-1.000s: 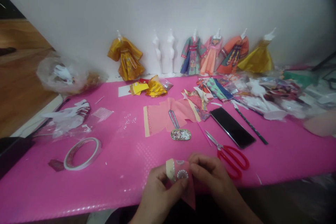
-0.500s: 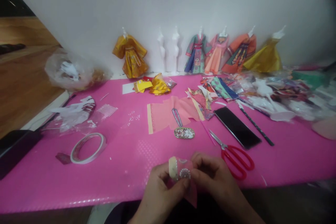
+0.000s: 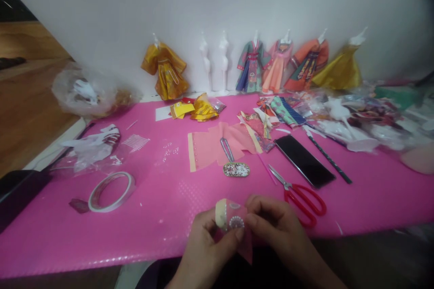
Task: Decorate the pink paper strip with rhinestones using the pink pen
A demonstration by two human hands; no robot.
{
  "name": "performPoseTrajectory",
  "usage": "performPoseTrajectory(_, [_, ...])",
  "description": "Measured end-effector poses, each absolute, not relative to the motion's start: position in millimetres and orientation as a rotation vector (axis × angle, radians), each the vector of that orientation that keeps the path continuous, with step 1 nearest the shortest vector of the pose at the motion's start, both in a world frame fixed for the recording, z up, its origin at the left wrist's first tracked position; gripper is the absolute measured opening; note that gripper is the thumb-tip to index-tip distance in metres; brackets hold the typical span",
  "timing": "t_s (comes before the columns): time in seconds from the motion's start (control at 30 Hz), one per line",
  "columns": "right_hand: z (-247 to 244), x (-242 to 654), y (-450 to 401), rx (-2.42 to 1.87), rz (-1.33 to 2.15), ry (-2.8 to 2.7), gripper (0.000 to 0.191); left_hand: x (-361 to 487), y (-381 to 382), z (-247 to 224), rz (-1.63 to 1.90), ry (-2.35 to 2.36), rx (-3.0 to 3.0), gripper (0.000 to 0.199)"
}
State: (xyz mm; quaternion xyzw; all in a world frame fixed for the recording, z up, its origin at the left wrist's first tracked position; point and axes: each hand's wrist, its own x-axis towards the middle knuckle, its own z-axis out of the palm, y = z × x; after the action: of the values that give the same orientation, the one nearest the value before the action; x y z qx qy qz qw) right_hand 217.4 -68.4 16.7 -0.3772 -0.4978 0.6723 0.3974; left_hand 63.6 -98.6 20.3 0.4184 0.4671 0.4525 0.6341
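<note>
A small pink fabric piece (image 3: 236,213) with a cream band and a round beaded pattern is held over the front edge of the pink table. My left hand (image 3: 208,246) is closed on it, thumb on the face below the beads. At its right edge, my right hand (image 3: 273,221) pinches the same piece between thumb and fingers. Beyond my hands lies a flat salmon garment piece (image 3: 206,146) with cream edges. A beaded hairpin-like strip (image 3: 227,149) rests on it, and a small oval dish of beads (image 3: 236,170) sits just below.
Red-handled scissors (image 3: 305,198) and a black phone (image 3: 305,160) lie right of my hands. A tape roll (image 3: 111,192) is at left. Dressed doll figures (image 3: 252,65) and two bare white forms (image 3: 224,63) lean on the wall. Fabric scraps and plastic bags (image 3: 356,122) crowd the right.
The whole view has shifted slightly, so the table items appear a little further left and up. Both hands keep their hold on the pink piece, with hardly any change in pose.
</note>
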Motion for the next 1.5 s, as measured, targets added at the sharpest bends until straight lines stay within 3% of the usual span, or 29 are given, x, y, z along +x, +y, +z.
performPoseTrajectory(0.2, [12, 217, -67, -1.014, 1.699, -1.267, 0.031, 63, -99, 19, 1.008, 1.087, 0.943, 0.022])
performPoseTrajectory(0.47, [13, 220, -66, -0.979, 1.748, -1.259, 0.032, 60, -103, 24, 0.994, 1.131, 0.893, 0.013])
performPoseTrajectory(0.63, [21, 218, -67, -1.046, 1.797, -1.249, 0.014, 60, -103, 29, 0.935, 1.185, 1.005, 0.027])
performPoseTrajectory(0.83, [23, 217, -65, -1.084, 1.771, -1.283, 0.02, 61, -100, 31, 0.942, 1.232, 1.025, 0.036])
performPoseTrajectory(1.5, [22, 226, -66, -1.176, 1.754, -1.373, 0.019, 63, -98, 37, 0.902, 1.245, 1.048, 0.036])
